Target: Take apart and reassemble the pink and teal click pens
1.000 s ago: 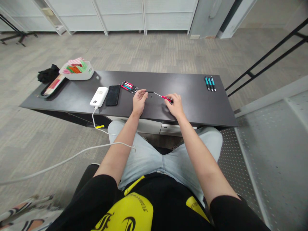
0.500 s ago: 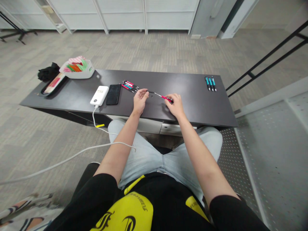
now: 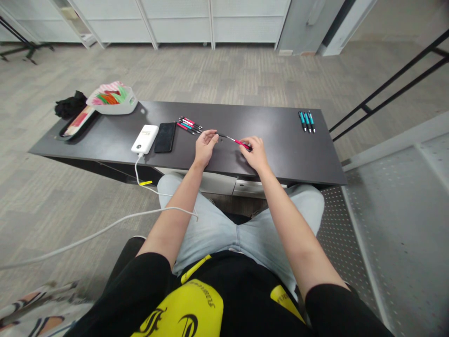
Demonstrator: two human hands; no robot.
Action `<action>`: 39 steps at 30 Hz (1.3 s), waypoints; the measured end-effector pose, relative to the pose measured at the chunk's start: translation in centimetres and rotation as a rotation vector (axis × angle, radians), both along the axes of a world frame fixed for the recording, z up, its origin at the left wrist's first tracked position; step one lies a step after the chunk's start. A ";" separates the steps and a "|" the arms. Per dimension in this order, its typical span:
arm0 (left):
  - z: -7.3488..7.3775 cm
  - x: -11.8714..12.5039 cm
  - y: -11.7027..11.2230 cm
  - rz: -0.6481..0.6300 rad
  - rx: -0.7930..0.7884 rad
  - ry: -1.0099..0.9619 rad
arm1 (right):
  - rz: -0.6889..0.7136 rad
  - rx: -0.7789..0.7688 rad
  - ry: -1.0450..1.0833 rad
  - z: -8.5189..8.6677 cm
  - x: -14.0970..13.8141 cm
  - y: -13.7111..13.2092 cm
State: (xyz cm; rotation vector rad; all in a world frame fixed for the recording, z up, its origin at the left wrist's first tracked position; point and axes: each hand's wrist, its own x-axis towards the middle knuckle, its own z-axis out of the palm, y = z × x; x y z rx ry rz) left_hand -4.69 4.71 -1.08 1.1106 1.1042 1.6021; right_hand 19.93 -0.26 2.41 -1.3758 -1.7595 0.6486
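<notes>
My right hand [image 3: 255,152] pinches a pink pen barrel [image 3: 243,142] just above the dark table [image 3: 273,154]. A thin white refill sticks out of the barrel toward my left hand [image 3: 205,145]. The left fingers pinch a small black pen piece [image 3: 220,135] at the refill's far end. Both hands rest on the table's middle. A small bundle of pink, teal and black pens [image 3: 188,125] lies just left of my left hand.
Three teal pens [image 3: 306,121] lie at the table's far right. A black phone [image 3: 165,137] and a white power bank [image 3: 144,139] with a cable sit to the left. A white basket [image 3: 112,99] and a pencil case [image 3: 74,123] stand at the far left.
The black piece in my left hand has slid slightly along the refill toward the pink barrel. Both hands otherwise stay put.
</notes>
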 end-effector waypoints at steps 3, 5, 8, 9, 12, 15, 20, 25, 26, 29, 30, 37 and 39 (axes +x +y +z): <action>-0.1 0.0 0.0 -0.023 0.002 0.012 | -0.007 0.010 -0.006 -0.3 0.0 0.1; -0.1 0.0 -0.1 -0.031 -0.002 0.014 | -0.019 0.008 -0.012 -0.3 0.0 0.0; -0.1 0.0 -0.2 -0.057 -0.012 0.033 | -0.007 0.016 -0.022 -0.1 0.1 -0.1; 0.0 -0.1 -0.2 -0.071 -0.014 0.042 | 0.001 0.022 -0.024 0.0 0.1 -0.1; 0.0 -0.1 -0.3 -0.108 -0.020 0.049 | 0.020 0.018 -0.040 0.1 0.1 -0.1; -0.1 -0.1 -0.1 -0.072 -0.013 0.023 | 0.032 0.015 -0.047 -0.2 0.0 0.0; -0.2 -0.3 0.4 0.044 -0.027 -0.074 | 0.012 0.044 -0.025 -0.6 0.1 0.2; -0.1 -0.3 0.5 0.056 -0.044 -0.092 | -0.030 0.026 -0.001 -0.2 0.1 0.1; 0.0 -0.3 0.4 0.052 -0.042 -0.084 | -0.028 0.018 -0.006 -0.1 0.1 0.1; 0.1 -0.2 0.3 0.044 -0.039 -0.047 | -0.023 0.011 -0.019 -0.1 0.1 0.1; 0.2 -0.2 0.3 0.042 -0.038 -0.040 | -0.020 0.018 -0.016 -0.2 0.1 0.1; -0.3 -0.3 0.5 0.044 -0.027 -0.049 | -0.004 0.057 -0.012 -0.8 0.3 0.3; -0.5 -0.3 0.6 0.055 -0.026 -0.069 | 0.001 0.061 -0.018 -0.8 0.2 0.3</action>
